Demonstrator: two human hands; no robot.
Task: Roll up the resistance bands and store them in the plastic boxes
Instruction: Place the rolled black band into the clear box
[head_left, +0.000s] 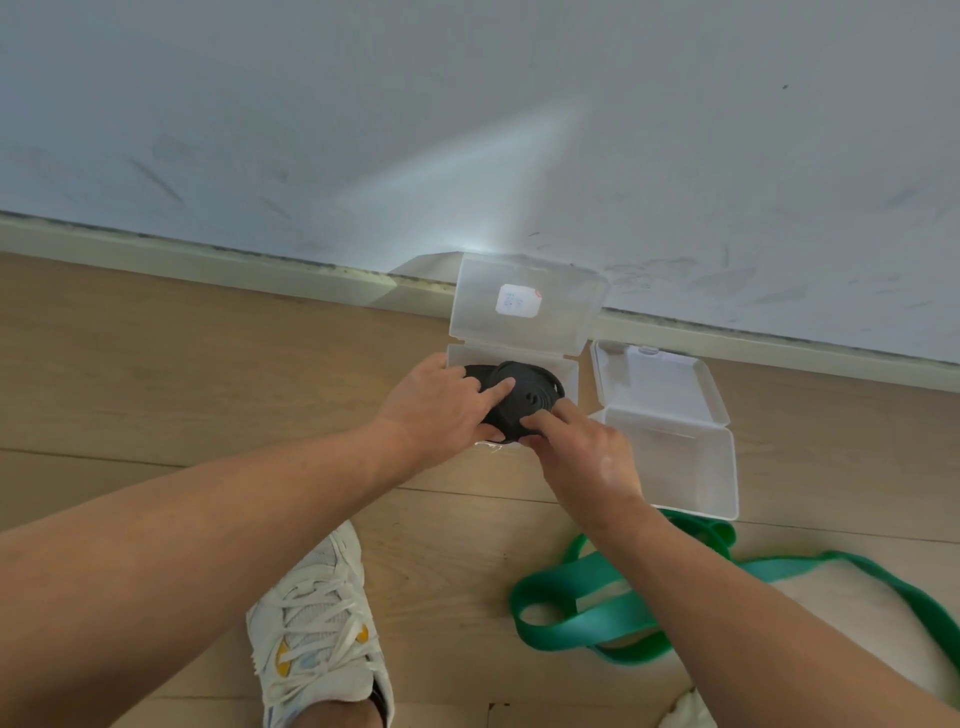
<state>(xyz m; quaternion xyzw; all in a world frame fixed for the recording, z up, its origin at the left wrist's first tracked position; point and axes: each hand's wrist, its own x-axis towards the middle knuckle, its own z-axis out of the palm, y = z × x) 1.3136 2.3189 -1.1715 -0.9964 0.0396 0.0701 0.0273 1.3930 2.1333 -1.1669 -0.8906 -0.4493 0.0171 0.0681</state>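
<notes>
Both hands grip a rolled black band (519, 397).
Left hand (441, 402) and right hand (582, 447) clasp it over the open box (566, 371).

No text could be read — the white sticker (518, 300) on the raised lid (527, 306) of the left plastic box carried only faint, blurred marks.

1. My left hand (441, 402) and right hand (576, 441) both grip the rolled black band (524, 400), holding it over the open left box (563, 369) by the wall (467, 130).
2. That box's lid (524, 306) stands upright (a white label on it).
3. A second open box (675, 441) sits just right.
4. The green band (597, 597) lies loose on the floor (156, 364), near my shoe (317, 634).
</notes>
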